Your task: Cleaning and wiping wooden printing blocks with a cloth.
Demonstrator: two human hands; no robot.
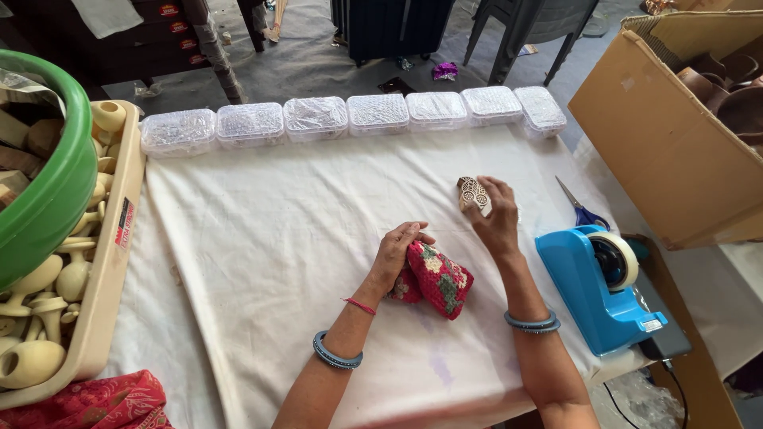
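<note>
Left hand [395, 253] clutching crocheted pouch [433, 278], right hand [494, 214] gripping carved block [472, 192], tray [111, 270] of wooden pieces [48, 294]

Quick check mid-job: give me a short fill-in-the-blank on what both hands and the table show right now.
1. The left hand rests on a crocheted pouch that is mostly ____ in colour.
2. The right hand holds a carved wooden block ____ the cloth.
3. The blue tape dispenser sits by the ____ hand.
4. Along the far edge of the white cloth stand ____ clear plastic boxes.

Missing words: red; above; right; seven
</note>
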